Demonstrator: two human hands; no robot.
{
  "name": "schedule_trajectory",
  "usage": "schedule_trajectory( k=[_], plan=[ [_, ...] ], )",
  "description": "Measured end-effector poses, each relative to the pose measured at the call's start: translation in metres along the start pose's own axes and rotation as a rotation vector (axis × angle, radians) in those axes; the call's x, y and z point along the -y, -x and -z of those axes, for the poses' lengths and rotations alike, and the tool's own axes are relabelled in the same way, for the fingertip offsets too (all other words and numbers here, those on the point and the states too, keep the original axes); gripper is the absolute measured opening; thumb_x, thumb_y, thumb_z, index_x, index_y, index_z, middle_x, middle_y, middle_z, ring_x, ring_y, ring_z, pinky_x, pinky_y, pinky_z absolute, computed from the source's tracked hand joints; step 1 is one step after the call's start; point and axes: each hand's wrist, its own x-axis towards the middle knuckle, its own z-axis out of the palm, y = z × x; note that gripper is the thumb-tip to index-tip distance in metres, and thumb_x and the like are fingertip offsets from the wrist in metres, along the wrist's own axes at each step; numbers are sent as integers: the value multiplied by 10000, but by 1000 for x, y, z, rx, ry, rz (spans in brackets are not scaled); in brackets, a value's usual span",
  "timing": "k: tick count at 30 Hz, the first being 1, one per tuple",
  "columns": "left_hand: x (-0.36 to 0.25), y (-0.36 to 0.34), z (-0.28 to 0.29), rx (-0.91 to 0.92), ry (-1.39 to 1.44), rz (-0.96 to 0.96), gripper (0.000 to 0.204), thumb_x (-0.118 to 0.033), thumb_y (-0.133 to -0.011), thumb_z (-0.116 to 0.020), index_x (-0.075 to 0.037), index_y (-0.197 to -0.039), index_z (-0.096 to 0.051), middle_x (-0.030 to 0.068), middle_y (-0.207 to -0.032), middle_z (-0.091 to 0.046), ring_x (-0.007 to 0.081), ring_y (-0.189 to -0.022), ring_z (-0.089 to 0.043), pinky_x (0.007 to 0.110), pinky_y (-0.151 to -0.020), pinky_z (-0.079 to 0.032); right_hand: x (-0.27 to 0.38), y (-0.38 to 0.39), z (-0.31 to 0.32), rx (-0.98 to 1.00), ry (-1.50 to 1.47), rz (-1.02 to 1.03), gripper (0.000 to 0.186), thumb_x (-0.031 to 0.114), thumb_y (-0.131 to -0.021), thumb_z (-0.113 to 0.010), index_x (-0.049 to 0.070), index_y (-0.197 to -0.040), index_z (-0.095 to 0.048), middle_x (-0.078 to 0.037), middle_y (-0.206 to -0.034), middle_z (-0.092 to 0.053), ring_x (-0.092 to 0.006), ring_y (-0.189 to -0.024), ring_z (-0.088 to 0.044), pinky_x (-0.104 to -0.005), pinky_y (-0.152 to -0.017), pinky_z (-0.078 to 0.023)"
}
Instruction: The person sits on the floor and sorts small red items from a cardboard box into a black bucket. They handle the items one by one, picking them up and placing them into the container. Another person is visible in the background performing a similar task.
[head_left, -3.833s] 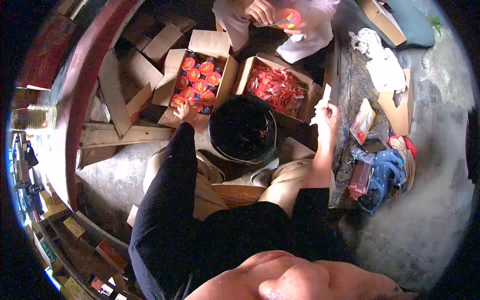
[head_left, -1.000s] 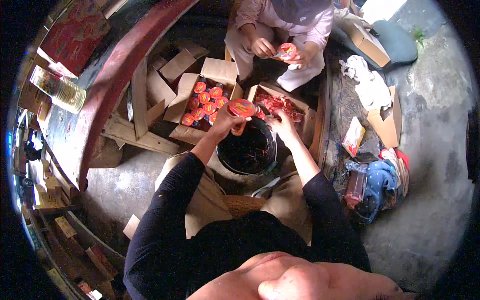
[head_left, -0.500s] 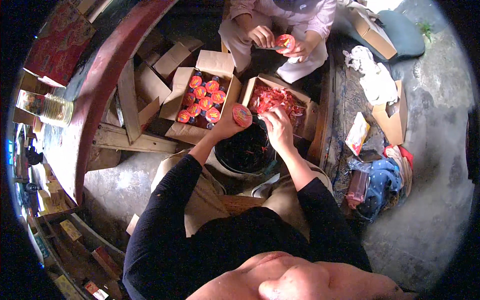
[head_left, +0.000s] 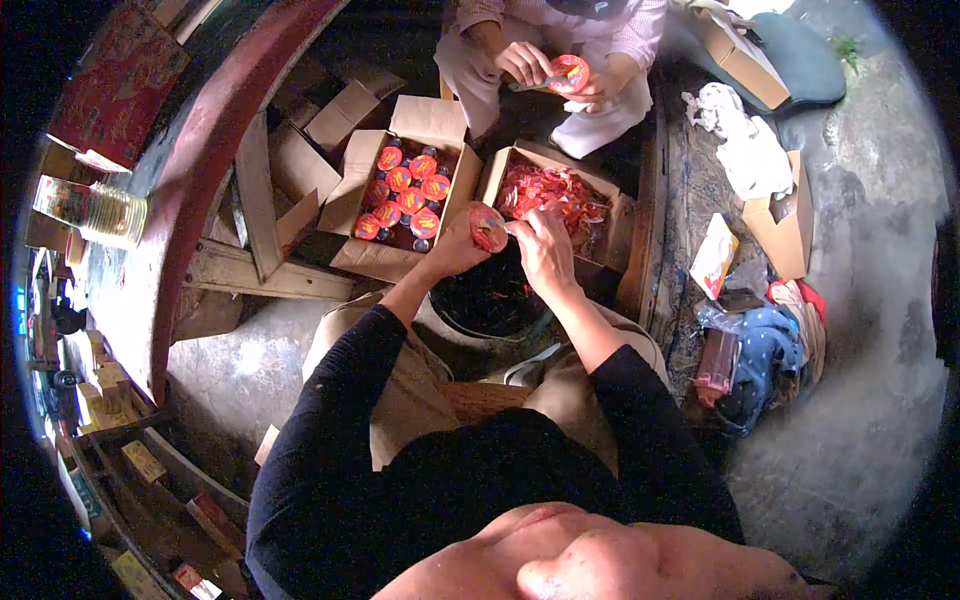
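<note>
We look partway: left hand (head_left: 462,248) grips a red-topped container (head_left: 488,229) above the bucket (head_left: 486,312), right hand (head_left: 546,255) sits pinched at its edge, scraps (head_left: 545,195) fill one box (head_left: 495,178), similar containers (head_left: 410,201) remain in the carton (head_left: 428,118).

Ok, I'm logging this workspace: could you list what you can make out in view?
Held container: one, red, centre
Boxed containers: at least nine, red tops, in left carton
Left carton: one, brown, upper centre
Scraps: many, red, in right carton
Right carton: one, brown, beside left carton
Bucket: one, dark, centre
White cloth: one, white, right
Dotted cloth: one, blue, right
Coworker: one, pale clothes, top
Left hand: one, bare, gripping held container
Right hand: one, bare, at its edge
</note>
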Motion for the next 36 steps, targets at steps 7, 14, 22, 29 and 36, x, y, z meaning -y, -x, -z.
schedule_trajectory(
  k=[7,14,22,29,36],
  plan=[
    [-8,-1,1,-6,36,-146,429,-133,-737,-788,-51,-1096,-566,80,-1080,-607,192,-1036,-582,315,-936,-462,-11,1,0,4,91,-10,83,70,-814,-585,73,-849,-659,-89,-895,-564,-270,-924,-580,-412,-817,-480],
    [-23,1,6,72,122,-52,423,-220,-717,-803,-34,-1043,-609,109,-1007,-646,222,-995,-616,337,-924,-476,-26,6,-2,47,22,-85,85,55,-816,-600,63,-849,-678,-98,-920,-584,-294,-951,-579,-413,-866,-472],
    [-16,18,9,-34,-86,85,564,-317,-721,-824,-76,-1168,-581,76,-1035,-676,177,-953,-645,332,-878,-509,-31,11,22,65,-142,-224,102,4,-791,-656,38,-881,-690,-115,-921,-607,-307,-904,-612,-399,-807,-501],
    [4,18,-8,-8,67,64,662,-213,-657,-841,-47,-1183,-474,123,-1065,-637,258,-1037,-628,370,-934,-479,-37,13,26,60,-206,-341,102,30,-825,-654,20,-923,-676,-143,-987,-622,-318,-960,-616,-408,-841,-496],
    [31,14,-12,137,145,-11,595,-68,-685,-762,-35,-1194,-456,108,-1069,-607,214,-1036,-594,342,-948,-464,-29,7,24,-28,-133,-324,70,93,-838,-672,40,-884,-668,-121,-969,-617,-314,-956,-595,-411,-862,-479]
  ],
)
